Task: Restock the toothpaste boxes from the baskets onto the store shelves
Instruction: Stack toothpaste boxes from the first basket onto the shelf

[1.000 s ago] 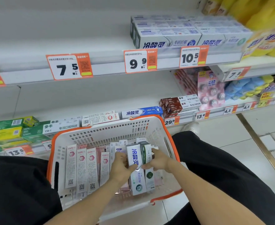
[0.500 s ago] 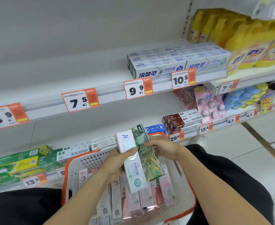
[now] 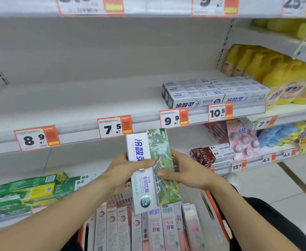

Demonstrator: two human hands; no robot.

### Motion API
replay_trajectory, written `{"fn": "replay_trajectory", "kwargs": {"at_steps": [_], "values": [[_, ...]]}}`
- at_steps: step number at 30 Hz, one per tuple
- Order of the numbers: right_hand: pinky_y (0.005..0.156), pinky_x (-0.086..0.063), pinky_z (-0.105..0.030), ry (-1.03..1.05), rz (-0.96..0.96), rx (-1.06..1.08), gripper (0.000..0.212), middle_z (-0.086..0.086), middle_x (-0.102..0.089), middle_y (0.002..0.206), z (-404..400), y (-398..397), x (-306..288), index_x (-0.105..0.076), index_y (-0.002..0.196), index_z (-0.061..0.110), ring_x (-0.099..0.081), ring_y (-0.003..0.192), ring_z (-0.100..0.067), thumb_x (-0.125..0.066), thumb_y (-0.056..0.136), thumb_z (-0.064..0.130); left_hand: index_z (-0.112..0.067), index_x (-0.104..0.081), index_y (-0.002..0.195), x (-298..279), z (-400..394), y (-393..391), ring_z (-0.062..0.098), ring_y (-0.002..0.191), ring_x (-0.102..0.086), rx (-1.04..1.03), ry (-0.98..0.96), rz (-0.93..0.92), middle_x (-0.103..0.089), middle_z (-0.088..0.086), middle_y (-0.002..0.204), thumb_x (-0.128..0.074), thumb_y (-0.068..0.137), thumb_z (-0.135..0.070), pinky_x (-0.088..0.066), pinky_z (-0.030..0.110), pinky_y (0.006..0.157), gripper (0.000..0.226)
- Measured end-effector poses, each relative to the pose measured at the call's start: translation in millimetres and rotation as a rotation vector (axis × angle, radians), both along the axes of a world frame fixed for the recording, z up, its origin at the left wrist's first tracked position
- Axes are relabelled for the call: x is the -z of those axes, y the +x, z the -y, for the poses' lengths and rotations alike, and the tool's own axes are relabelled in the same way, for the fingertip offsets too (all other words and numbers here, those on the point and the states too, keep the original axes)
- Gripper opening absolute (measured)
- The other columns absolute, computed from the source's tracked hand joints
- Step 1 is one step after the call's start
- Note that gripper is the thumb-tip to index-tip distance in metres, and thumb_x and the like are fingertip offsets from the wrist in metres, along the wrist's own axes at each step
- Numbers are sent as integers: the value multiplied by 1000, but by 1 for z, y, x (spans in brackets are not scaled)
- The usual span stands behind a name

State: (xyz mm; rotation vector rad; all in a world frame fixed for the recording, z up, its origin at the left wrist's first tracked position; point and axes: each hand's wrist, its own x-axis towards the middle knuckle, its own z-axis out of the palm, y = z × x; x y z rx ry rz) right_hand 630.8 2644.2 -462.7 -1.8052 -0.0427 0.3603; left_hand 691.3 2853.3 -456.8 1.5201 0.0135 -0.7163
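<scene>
Two toothpaste boxes point(image 3: 149, 171) between both hands point(image 3: 155, 171)

I see a white toothpaste box point(image 3: 142, 171) and a green leaf-printed box point(image 3: 164, 167) held upright side by side, touching, above the basket's point(image 3: 218, 214) pink boxes point(image 3: 159, 229); matching white boxes point(image 3: 213, 93) lie stacked at the middle shelf's point(image 3: 76, 104) right end.

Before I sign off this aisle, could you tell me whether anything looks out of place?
Nothing damaged or spilled. The middle shelf is bare above the 8.9 and 7.5 tags; only the white boxes sit at its right end.
</scene>
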Motion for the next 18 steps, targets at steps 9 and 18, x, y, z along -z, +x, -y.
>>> {"fn": "replay_trajectory", "kwargs": {"at_steps": [9, 18], "values": [[72, -46, -16, -338, 341, 132, 41, 10, -66, 98, -24, 4, -12, -51, 138, 50, -59, 79, -5, -58, 97, 47, -18, -72, 110, -12, -3, 16, 26, 91, -76, -101, -114, -17, -79, 4, 101, -84, 77, -17, -58, 45, 88, 35], [107, -47, -54, 106, 77, 38, 58, 2, -63, 134, -22, 3, 2, -39, 149, 48, -60, 123, -29, -62, 99, 32, -16, -71, 119, -13, -20, 15, 33, 101, -73, -89, -227, -73, -76, 10, 112, -80, 77, -18, -56, 48, 92, 43]]}}
